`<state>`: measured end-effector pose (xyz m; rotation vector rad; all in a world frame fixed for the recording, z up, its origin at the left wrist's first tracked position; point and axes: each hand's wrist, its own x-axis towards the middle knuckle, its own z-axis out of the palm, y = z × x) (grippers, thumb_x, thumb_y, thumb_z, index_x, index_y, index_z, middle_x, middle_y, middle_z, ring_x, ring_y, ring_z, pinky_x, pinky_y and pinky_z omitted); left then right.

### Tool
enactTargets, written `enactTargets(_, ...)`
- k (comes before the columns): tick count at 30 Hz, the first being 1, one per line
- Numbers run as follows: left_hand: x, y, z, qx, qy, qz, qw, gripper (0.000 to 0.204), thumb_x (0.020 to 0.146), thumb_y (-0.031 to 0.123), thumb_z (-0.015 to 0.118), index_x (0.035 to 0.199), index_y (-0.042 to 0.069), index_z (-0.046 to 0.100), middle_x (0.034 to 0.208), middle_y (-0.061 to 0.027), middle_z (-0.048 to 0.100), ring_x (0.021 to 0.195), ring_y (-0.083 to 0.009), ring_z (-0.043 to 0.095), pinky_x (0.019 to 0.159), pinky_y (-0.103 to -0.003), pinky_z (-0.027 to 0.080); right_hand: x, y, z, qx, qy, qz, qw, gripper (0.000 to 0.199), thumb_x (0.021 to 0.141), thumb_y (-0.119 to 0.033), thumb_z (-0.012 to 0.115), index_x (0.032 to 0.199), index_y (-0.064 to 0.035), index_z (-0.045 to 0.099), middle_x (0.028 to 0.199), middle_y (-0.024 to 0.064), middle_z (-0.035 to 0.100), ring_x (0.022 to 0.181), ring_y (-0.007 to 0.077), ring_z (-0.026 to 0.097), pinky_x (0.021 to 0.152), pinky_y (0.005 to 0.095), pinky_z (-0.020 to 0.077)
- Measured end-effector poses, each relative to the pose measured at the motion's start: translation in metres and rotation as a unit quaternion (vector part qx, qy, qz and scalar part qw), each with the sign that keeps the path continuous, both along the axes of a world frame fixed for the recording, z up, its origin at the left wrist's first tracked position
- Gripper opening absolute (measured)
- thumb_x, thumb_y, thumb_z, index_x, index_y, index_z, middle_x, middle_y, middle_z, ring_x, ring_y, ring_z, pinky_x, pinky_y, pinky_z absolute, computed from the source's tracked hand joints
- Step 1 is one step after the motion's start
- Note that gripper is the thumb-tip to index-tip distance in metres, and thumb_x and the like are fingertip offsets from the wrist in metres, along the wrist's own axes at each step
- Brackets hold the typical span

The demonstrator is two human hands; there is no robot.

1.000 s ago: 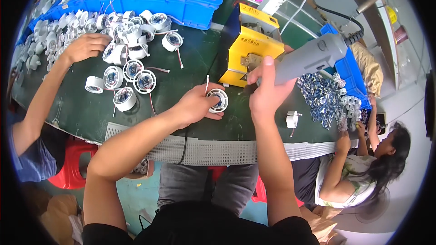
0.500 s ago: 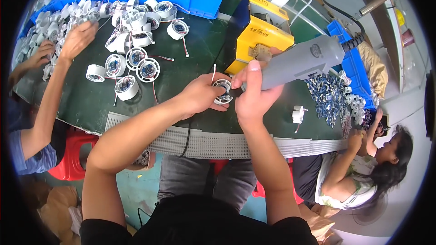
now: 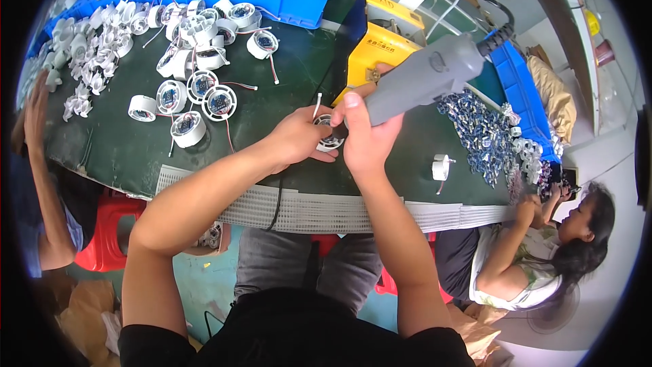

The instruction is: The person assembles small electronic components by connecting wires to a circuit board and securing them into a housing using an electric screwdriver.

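My left hand is closed around a small round white housing with a dark board inside, holding it just above the table. A short cable with a white plug stands up from it beside my fingers. My right hand grips a thick grey electric screwdriver that slants down toward the housing. Its lower end meets the housing's open face, though my fingers hide the tip. Left of my hands lie several similar white housings with blue boards and loose wires.
A yellow screw feeder stands beyond my right hand. Blue bins of white parts line the back. To the right are a single housing, a heap of small blue boards and a co-worker. Another person's arm shows at left.
The screwdriver and my right hand have shifted left and closer over the housing. At far left, the other person's hands have drawn back from the white parts.
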<state>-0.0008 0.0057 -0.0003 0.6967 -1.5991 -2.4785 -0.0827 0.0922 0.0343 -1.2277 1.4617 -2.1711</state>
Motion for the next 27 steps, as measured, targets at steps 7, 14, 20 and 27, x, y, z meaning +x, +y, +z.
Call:
enactTargets(7, 0.027, -0.032, 0.012, -0.620, 0.075, 0.205, 0.754, 0.035, 0.081, 0.001, 0.056, 0.114, 0.009, 0.062, 0.113, -0.0204, 0.060, 0.100, -0.0386, 0.063, 0.085, -0.043, 0.051, -0.029, 0.060, 0.004, 0.111, 0.199, -0.144, 0.963, 0.068, 0.082, -0.010, 0.073, 0.139, 0.0017, 0.039, 0.124, 0.0145, 0.052, 0.117, 0.0248, 0.052, 0.104, 0.0377, 0.0390)
enactTargets(14, 0.031, -0.038, 0.026, -0.800, -0.037, 0.230, 0.553, 0.059, 0.069, -0.002, 0.066, 0.127, 0.008, 0.056, 0.144, -0.0243, 0.034, 0.137, -0.0496, 0.025, 0.113, -0.060, 0.020, -0.102, 0.181, -0.009, 0.434, 0.332, -0.379, 0.746, 0.067, 0.074, -0.025, 0.081, 0.132, -0.0069, 0.053, 0.128, 0.0174, 0.051, 0.117, 0.0350, 0.052, 0.101, 0.0428, 0.0422)
enactTargets(20, 0.024, 0.005, 0.020, -0.537, 0.218, -0.008, 0.815, 0.033, 0.083, 0.015, 0.073, 0.112, 0.005, 0.062, 0.112, -0.0164, 0.062, 0.104, -0.0345, 0.062, 0.092, -0.040, 0.051, -0.072, 0.167, -0.012, 0.365, 0.226, -0.258, 0.866, 0.056, 0.072, -0.008, 0.081, 0.122, -0.0019, 0.056, 0.109, 0.0141, 0.063, 0.096, 0.0236, 0.064, 0.085, 0.0342, 0.0518)
enactTargets(27, 0.018, 0.018, 0.015, -0.042, 0.208, -0.176, 0.961, 0.043, 0.096, 0.012, 0.060, 0.135, -0.001, 0.045, 0.119, -0.0057, 0.058, 0.112, -0.0119, 0.055, 0.095, -0.029, 0.048, -0.002, 0.089, 0.006, 0.187, 0.442, -0.191, 0.856, 0.063, 0.059, -0.028, 0.090, 0.111, -0.0070, 0.062, 0.109, 0.0105, 0.060, 0.105, 0.0325, 0.054, 0.091, 0.0417, 0.0439)
